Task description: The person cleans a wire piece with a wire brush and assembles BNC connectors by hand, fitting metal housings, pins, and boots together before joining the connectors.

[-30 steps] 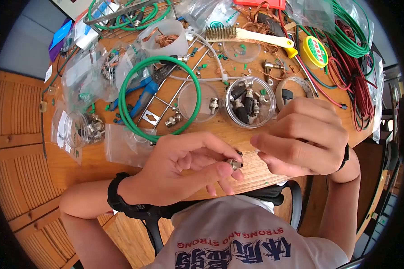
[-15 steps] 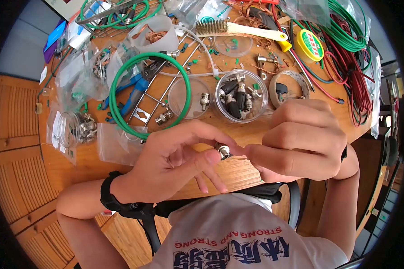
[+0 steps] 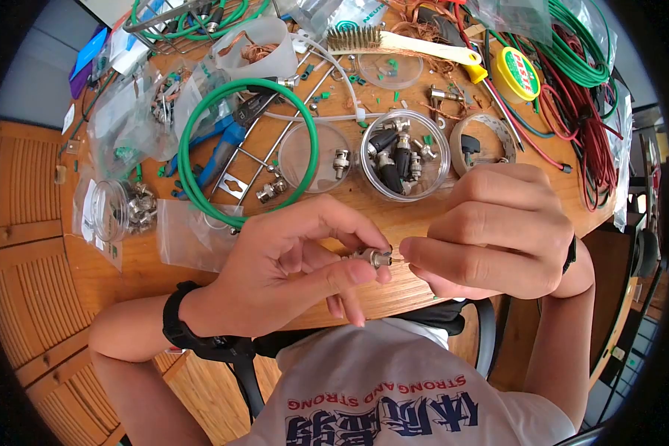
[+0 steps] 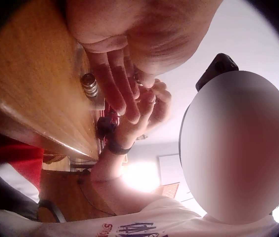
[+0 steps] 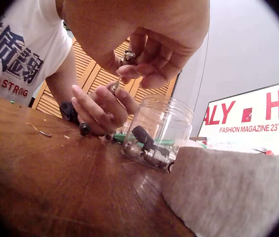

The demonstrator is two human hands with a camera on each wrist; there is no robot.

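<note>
In the head view my left hand (image 3: 297,271) pinches a small silver metal connector (image 3: 375,257) between thumb and fingers, its open end facing right. My right hand (image 3: 490,234) is close to that end with its fingers curled; what it grips is hidden there. From the right wrist view, the right hand (image 5: 149,49) holds a small metal piece (image 5: 128,58) in its fingertips, just above the left hand (image 5: 102,107) and its connector (image 5: 114,87). The left wrist view shows the hands meeting at the fingertips, details too small to tell.
Beyond the hands stands a clear jar (image 3: 405,195) of connectors, with a tape roll (image 3: 504,137) to its right. A green cable coil (image 3: 314,156), blue-handled pliers (image 3: 227,149), a wire brush (image 3: 424,49) and a yellow paste tub (image 3: 516,74) lie farther back.
Both hands have shifted slightly left in the head view over the last second. The connector in my left hand has turned, its end now facing the right hand.
</note>
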